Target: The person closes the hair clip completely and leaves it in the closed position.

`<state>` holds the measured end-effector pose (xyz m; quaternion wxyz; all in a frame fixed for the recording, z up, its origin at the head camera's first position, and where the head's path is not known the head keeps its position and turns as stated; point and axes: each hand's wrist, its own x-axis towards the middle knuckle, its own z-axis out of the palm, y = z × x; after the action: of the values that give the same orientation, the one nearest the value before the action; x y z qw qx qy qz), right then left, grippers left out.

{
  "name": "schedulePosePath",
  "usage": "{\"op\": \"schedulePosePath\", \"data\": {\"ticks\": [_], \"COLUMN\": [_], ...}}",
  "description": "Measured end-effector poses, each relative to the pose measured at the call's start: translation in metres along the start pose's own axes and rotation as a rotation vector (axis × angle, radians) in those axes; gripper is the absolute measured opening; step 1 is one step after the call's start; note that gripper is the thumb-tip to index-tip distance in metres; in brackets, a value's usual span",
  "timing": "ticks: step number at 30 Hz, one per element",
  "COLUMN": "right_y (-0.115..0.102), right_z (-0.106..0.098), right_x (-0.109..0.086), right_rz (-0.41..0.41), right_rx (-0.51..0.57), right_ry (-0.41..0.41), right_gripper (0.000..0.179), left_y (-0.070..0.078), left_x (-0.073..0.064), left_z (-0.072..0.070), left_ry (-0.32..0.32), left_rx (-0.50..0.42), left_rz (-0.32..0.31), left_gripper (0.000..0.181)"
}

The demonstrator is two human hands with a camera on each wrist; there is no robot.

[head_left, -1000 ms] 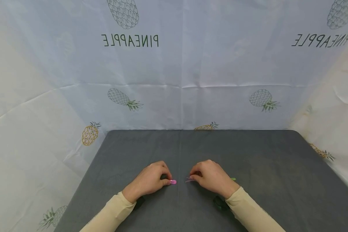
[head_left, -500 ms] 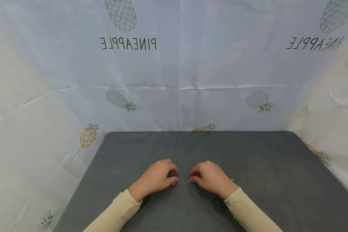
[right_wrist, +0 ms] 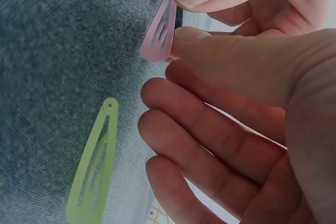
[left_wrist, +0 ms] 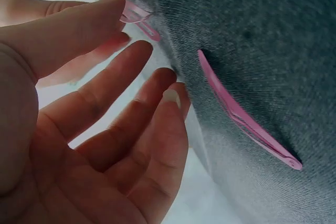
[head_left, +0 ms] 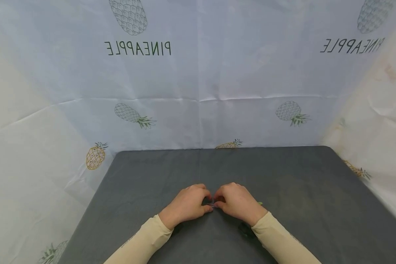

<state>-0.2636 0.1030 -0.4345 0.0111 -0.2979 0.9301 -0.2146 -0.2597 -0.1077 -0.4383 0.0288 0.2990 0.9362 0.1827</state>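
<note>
In the head view my left hand (head_left: 191,201) and right hand (head_left: 239,201) meet low over the dark grey table. My right hand pinches a light pink snap hair clip (right_wrist: 157,35) by its wide end, its bent parts spread apart. The left thumb (left_wrist: 100,19) touches or lies very near the clip's narrow tip. The other left fingers are loosely bent and hold nothing visible. A brighter pink hair clip (left_wrist: 247,116) lies on the cloth beside the left hand. On the right, a light green hair clip (right_wrist: 93,169) lies beneath the right hand, mostly hidden in the head view.
The table (head_left: 283,176) has a dark cloth-like surface with rounded far corners. A white curtain (head_left: 198,73) with pineapple prints stands behind it and along both sides. A small dark object (head_left: 245,230) shows under the right wrist.
My left hand has left the bright pink clip and moved right to the light pink clip in the right hand. The right hand has stayed nearly in place; the view has shifted slightly.
</note>
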Motion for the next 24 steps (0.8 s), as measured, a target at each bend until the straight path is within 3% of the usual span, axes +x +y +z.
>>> {"op": "schedulePosePath", "data": {"ticks": [24], "right_y": [-0.0018], "right_z": [0.0046], "right_x": [0.0003], "right_rz": [-0.002], "right_rx": [-0.079], "right_ry": [0.051], "right_gripper": [0.008], "left_y": [0.0013], "left_x": [-0.0029], "left_z": [-0.0028], "left_ry": [-0.022], "left_rx": [-0.011], "left_rz": [-0.008], "left_gripper": [0.017]}}
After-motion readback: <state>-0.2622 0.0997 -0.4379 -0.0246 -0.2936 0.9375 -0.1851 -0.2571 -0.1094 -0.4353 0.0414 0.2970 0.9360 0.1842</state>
